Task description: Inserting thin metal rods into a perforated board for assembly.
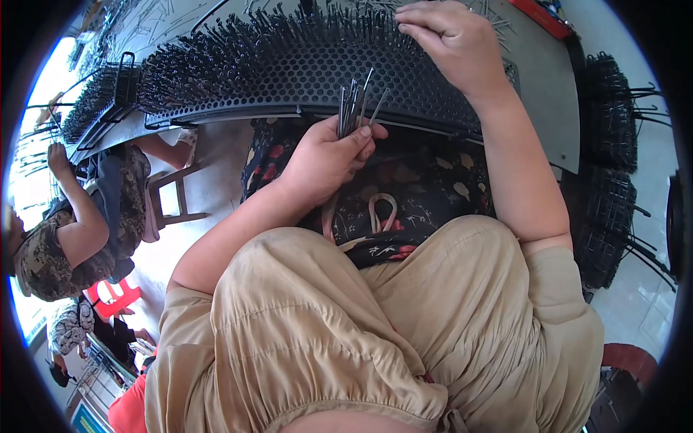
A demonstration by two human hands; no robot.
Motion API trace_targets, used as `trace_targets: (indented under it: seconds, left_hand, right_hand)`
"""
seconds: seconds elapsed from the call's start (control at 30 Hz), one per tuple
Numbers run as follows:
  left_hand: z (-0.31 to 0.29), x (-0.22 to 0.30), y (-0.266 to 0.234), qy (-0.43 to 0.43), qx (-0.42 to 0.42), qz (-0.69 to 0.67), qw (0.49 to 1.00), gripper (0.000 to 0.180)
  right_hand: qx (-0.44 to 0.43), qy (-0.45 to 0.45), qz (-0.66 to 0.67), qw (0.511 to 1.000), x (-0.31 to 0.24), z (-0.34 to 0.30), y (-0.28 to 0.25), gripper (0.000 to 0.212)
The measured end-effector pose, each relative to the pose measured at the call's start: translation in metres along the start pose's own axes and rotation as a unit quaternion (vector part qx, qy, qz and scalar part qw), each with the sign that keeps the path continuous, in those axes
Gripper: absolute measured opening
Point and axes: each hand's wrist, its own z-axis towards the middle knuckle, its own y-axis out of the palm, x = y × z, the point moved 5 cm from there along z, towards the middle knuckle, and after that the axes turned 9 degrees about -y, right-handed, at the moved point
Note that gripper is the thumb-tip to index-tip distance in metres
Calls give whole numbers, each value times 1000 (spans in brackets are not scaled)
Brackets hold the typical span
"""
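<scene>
The left hand (325, 160) has its grip closed around a bundle of thin metal rods (351, 112), upright at the near edge of the black perforated rack (325, 81). The right hand (455, 40) is above the rack's right part, fingers bunched; whether its grip holds anything I cannot tell. Bare holes line the rack's near side; clear tabletop (545, 94) lies to its right.

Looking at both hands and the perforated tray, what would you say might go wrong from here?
The thin metal rods splay unevenly above the left hand, so one might slip out. The right hand appears close to crowded dark pieces on the black perforated tray, so it could knock some askew.
</scene>
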Motion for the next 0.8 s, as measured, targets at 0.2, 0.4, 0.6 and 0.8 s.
trace_targets:
  seconds: [0.2,0.4,0.6,0.8]
  left_hand:
    - [-4,3,5,19,-34,-3,999,18]
    - [-2,6,15,21,-81,21,996,18]
    - [6,-3,7,-2,-51,13,999,18]
    - [4,-1,8,-4,-38,8,999,18]
  right_hand:
    - [9,152,106,983,-10,-32,7,19]
    - [8,365,486,794,8,-48,17,19]
    - [213,195,197,937,10,-31,-22,8]
    - [153,106,64,980,-4,-26,-22,14]
